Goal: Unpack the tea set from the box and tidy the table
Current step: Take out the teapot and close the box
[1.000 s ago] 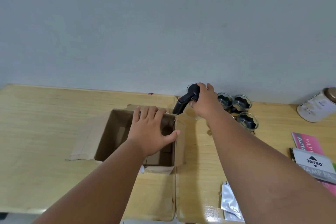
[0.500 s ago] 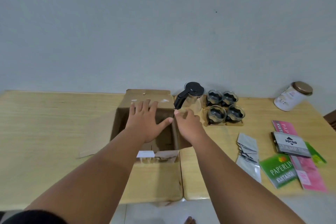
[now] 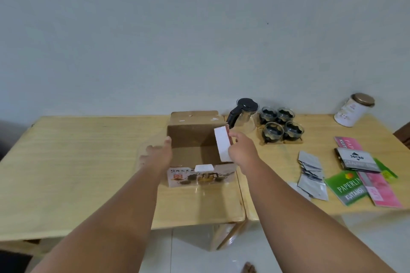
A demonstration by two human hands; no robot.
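Observation:
The cardboard tea-set box stands open in the middle of the wooden table, its printed front facing me. My right hand pinches the box's right side flap, which stands raised. My left hand rests against the box's left side, on the blurred left flap. A glass teapot with a black lid and handle stands just behind the box on the right. Several glass cups sit on a small board beside it.
A white tin with a bronze lid lies tilted at the far right back. Silver sachets, a green booklet, a pink one and a grey stamp-pad pack lie scattered on the right. Two tabletops meet at a seam.
My right hand let go of the teapot, which now stands by the cups, and took the box's right flap. My left hand moved from over the opening to the box's left side. View pulled back.

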